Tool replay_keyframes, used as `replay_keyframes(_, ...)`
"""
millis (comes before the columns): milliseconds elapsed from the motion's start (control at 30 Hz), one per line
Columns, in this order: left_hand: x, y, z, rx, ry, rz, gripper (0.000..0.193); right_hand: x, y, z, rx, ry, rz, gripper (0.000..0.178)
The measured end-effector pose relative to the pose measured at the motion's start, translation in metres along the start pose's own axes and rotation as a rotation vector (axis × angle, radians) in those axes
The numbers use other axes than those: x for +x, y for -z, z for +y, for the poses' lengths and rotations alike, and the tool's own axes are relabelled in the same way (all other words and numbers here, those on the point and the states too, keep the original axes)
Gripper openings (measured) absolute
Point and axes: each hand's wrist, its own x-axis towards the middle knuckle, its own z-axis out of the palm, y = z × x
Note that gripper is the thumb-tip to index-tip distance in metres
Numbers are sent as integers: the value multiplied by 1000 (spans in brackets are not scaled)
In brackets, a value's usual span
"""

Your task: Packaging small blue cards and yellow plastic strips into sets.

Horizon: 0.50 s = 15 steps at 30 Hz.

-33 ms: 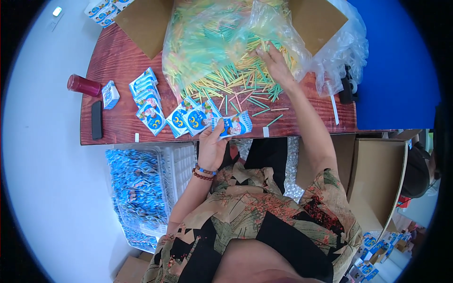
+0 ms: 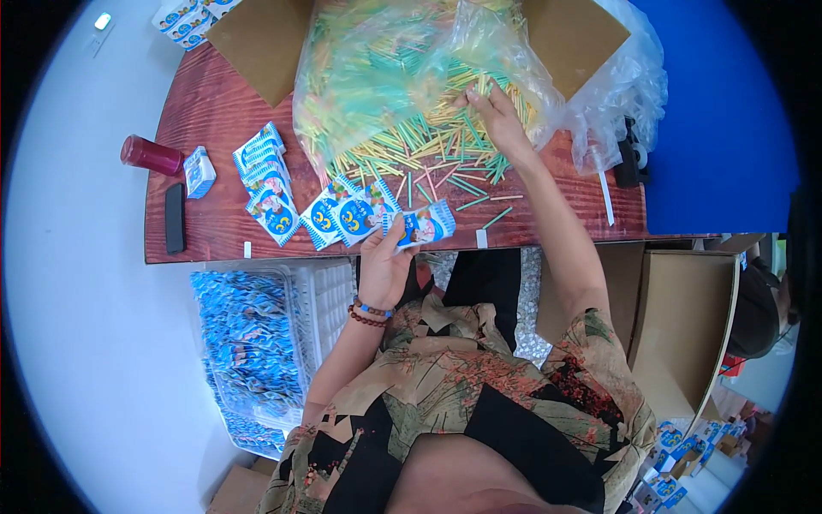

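Note:
Pinched in my left hand (image 2: 386,259) is a small blue and white packet (image 2: 428,224), held over the front edge of the table. Two similar flat packets (image 2: 360,216) lie just left of it, partly overlapping. My right hand (image 2: 499,120) reaches to the far side, fingers closed around a few short, thin yellowish sticks (image 2: 482,86). Around and beneath that hand spreads a large heap of yellow, green and pink sticks (image 2: 411,137). Clear plastic bag film (image 2: 368,94) covers much of the heap. Whether the packet's end is unsealed is too small to tell.
A fanned row of packets (image 2: 272,193) lies left on the red wood-grain table (image 2: 214,111), near a dark red cup (image 2: 151,156) and a black phone-like object (image 2: 175,218). Cardboard flaps (image 2: 578,43) flank the heap. A clear tub of blue packets (image 2: 248,334) stands below left.
The packet in my left hand has tilted slightly and shifted a little left. My right hand has turned slightly, showing more of the pinched sticks.

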Motion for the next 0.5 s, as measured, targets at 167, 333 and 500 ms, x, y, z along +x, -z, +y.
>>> replay_keyframes(167,1,-4,5,-108,-21,-22,11,-34,-33,-14,1145,-243,93,16)
replay_keyframes(333,6,7,10,-166,-49,21,11,-75,-74,-32,500,-200,65,15)
replay_keyframes(500,5,11,11,-161,-33,28,11,-92,-81,-3,-285,67,-72,14)
